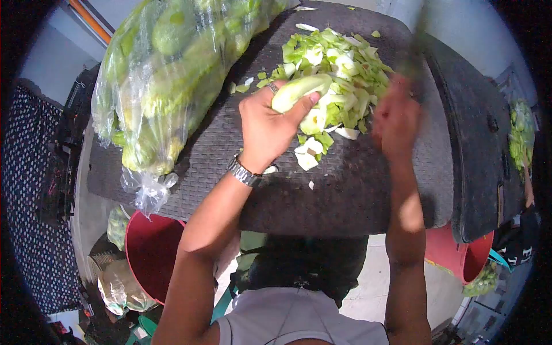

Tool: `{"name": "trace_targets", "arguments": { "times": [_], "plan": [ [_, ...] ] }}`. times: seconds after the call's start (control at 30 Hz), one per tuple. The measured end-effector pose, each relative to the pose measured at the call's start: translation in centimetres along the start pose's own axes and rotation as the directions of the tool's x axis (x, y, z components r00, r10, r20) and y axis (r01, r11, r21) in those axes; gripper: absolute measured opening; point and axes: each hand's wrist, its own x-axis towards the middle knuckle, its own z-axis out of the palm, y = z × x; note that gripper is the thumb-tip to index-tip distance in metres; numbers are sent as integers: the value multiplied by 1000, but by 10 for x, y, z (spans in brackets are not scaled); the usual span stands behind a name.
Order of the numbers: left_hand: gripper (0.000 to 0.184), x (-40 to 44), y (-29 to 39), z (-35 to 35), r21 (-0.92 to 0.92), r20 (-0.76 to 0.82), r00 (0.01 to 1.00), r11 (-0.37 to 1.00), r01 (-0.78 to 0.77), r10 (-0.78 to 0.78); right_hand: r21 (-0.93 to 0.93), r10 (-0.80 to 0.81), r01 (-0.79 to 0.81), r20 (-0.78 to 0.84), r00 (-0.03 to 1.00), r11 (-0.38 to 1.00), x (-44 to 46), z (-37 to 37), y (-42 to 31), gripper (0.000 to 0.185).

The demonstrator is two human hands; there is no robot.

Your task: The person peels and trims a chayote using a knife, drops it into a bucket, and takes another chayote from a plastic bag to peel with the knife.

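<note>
My left hand [267, 123] is closed around a pale green, oblong peeled fruit [302, 92], thumb along its near side. A ring and a metal wristwatch [244, 171] show on that hand and wrist. To the right, my right hand [397, 118] is raised and blurred by motion, its fingers wrapped round the handle of a large knife. The knife blade [423, 43] points up and away as a smeared streak. Between and beyond my hands lies a heap of pale green and white slices and shavings [351, 72], directly behind and beside the held fruit.
A clear plastic bag of green fruits [172, 86] lies on the dark textured tabletop [333, 195] at left. Red tubs [150, 253] [460, 253] stand below the table's near edge on both sides. At far right, another person's arm [528, 187] is near more green produce [521, 135].
</note>
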Motion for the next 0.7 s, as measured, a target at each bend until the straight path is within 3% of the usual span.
{"name": "trace_targets", "arguments": {
  "times": [0.03,0.07,0.17,0.27,0.37,0.43,0.47,0.57,0.63,0.7],
  "plan": [
    [25,1,-1,1,-30,-22,1000,1000,-1,1,-101,264,-254,91,960,962,12,-5,4,69],
    [25,2,0,0,-61,-43,999,998,-7,4,-217,511,-476,150,847,852,19,-9,7,70],
    [24,-3,20,-18,-228,-20,1000,974,13,-18,-514,138,-127,-17,990,848,14,7,4,75],
    [30,-25,38,-59,-266,-5,987,952,151,-158,-778,-103,53,-15,995,626,4,12,-6,79],
    [40,-57,33,-122,-408,-65,953,880,244,-294,-832,-135,29,-56,989,554,-2,18,-14,81],
    [47,-84,25,-175,-520,-3,933,797,306,-360,-831,-212,69,-60,975,552,-2,17,-10,82],
    [50,-100,13,-209,-493,-10,940,820,291,-340,-832,-248,85,-65,967,549,-2,15,-9,82],
    [53,-160,-26,-317,-540,-55,937,800,262,-344,-815,-159,-17,-133,978,579,0,13,-8,83],
    [46,-208,-45,-384,-546,-239,881,807,227,-409,-830,-107,-60,-143,984,554,2,14,-14,84],
    [45,-268,-79,-443,-358,-472,754,880,311,-458,-827,-74,-91,-158,985,556,4,12,-15,85]
  ]
}}
